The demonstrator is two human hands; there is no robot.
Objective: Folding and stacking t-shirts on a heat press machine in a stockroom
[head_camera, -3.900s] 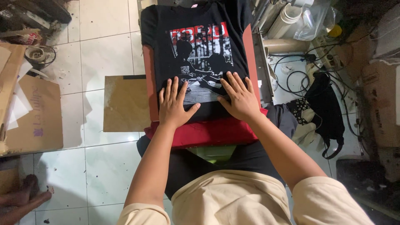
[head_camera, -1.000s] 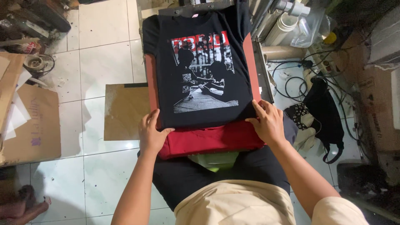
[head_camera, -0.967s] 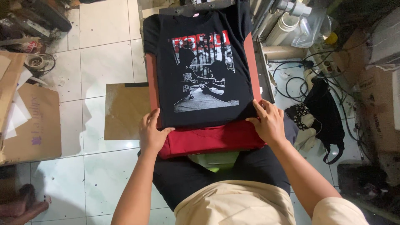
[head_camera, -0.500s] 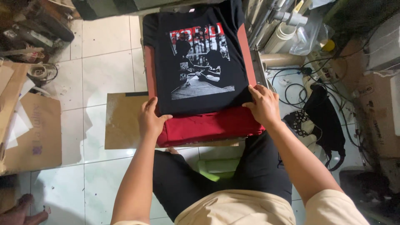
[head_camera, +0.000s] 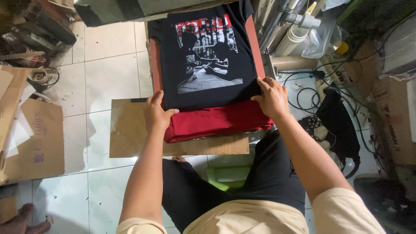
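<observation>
Black cotton T-shirt (head_camera: 208, 82) with a red, white and grey picture printed on its front lies flat, face up, directly in front of you, on top of a folded dark red cloth (head_camera: 216, 123) that covers a flat platen. Your left hand (head_camera: 157, 113) rests at the shirt's lower left corner, fingers curled over the edge where black fabric meets red cloth, gripping that edge. Your right hand (head_camera: 271, 96) sits at the lower right corner, fingers bent and pressed onto the hem; whether they pinch the fabric or only press it cannot be told. Both hands touch the shirt, one at each bottom corner. Under the red cloth a thin brown board (head_camera: 130, 130) sticks out to the left and toward you. You sit in black trousers above a white tiled floor (head_camera: 102, 73). Flat brown cardboard (head_camera: 37, 143) lies on the floor well to your left. To your right are white plastic bottles (head_camera: 299, 30), tangled black cables (head_camera: 303, 93) and a black bag (head_camera: 340, 125)
</observation>
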